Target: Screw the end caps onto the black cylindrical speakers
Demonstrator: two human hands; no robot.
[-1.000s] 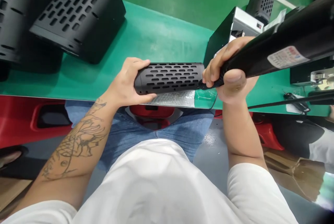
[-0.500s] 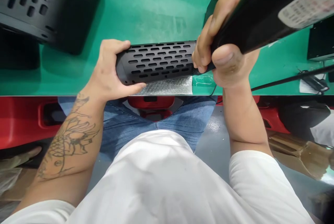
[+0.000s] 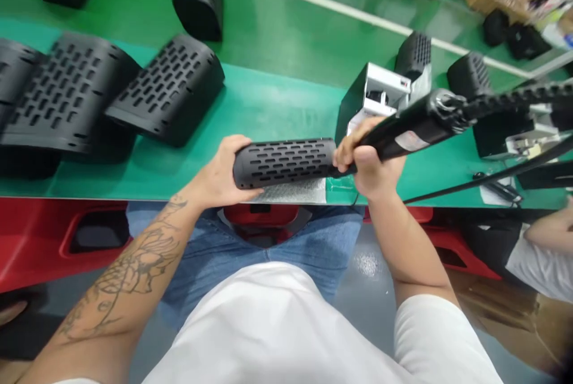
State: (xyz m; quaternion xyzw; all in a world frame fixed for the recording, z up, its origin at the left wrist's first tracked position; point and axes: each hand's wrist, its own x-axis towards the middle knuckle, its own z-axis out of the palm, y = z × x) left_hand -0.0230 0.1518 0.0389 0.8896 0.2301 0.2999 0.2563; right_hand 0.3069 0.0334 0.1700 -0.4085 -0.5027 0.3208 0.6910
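Observation:
My left hand (image 3: 230, 172) is wrapped round the left end of a black perforated metal housing (image 3: 289, 161), thumb and fingers on opposite edges. The housing lies sideways near the front edge of the green-topped bench (image 3: 268, 94), its slotted face up. My right hand (image 3: 376, 163) grips a black electric screwdriver (image 3: 409, 127) with a pale label, tilted so its tip end points down at the right end of the housing. The tip itself is hidden behind my fingers. Bubble wrap (image 3: 295, 192) lies partly under the housing.
Several more slotted black housings (image 3: 172, 88) crowd the bench at left. A metal-fronted black box (image 3: 376, 94) stands behind my right hand. One black cable (image 3: 447, 190) crosses the right side, and a coiled cord (image 3: 514, 99) runs from the screwdriver. Another person's arm (image 3: 553, 232) is at far right.
The camera view has tilted up and widened, bringing more of the bench and floor into sight. Both hands keep their grips, and the screwdriver stays at the housing's right end.

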